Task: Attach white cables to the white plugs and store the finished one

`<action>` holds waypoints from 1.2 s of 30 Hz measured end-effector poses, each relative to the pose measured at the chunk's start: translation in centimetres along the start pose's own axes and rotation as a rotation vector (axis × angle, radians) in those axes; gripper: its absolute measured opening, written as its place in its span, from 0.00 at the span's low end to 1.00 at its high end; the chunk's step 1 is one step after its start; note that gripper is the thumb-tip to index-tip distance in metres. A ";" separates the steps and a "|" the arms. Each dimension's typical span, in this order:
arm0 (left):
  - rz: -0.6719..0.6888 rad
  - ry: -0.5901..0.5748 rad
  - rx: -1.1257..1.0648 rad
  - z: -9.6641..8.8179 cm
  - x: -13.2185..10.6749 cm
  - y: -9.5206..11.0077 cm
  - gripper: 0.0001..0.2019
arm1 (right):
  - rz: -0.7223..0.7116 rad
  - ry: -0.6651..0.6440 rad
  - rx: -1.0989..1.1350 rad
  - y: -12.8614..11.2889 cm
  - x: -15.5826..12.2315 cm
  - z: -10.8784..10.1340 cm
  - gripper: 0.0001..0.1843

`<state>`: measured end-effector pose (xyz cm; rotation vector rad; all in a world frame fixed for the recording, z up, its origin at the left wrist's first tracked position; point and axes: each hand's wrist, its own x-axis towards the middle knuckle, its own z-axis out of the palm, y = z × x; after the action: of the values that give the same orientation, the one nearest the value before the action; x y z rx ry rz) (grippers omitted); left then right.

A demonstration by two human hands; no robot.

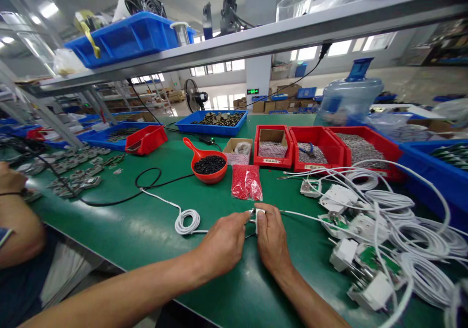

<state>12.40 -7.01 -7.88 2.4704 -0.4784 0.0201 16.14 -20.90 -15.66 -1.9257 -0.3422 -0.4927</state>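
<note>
Near the middle of the bench, my right hand [272,240] is closed around a small white plug [260,219]. Shiny metal prongs [252,215] stick out from its left side. My left hand [227,238] pinches at these prongs, its fingertips partly hidden. A white cable [303,215] runs from the right hand toward the pile. To the left lies a coiled white cable [187,221], its end passing behind my left hand. White plug parts [343,255] with cables, prongs and green boards are heaped on the right.
Beyond my hands are a bag of red pieces [246,183], an orange ladle [209,169] of black pieces, a small cardboard box [237,148] and red bins [272,145]. A person's arm [18,221] is at left. A shelf [234,40] crosses above.
</note>
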 end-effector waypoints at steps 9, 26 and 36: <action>0.388 0.181 0.716 3.1 -0.9 -6.3 0.24 | 0.482 -0.201 0.711 -0.4 0.2 -0.1 0.24; -0.205 -0.038 -0.259 -3.3 1.6 -5.2 0.15 | 0.478 -0.234 0.975 0.4 0.4 -0.3 0.23; -0.312 -0.115 -0.707 0.2 1.5 -4.8 0.20 | 0.475 -0.180 1.040 1.0 -0.2 0.6 0.21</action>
<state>15.47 -4.02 -10.60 1.8239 -0.1048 -0.3585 16.55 -20.78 -16.77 -0.9680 -0.1784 0.1790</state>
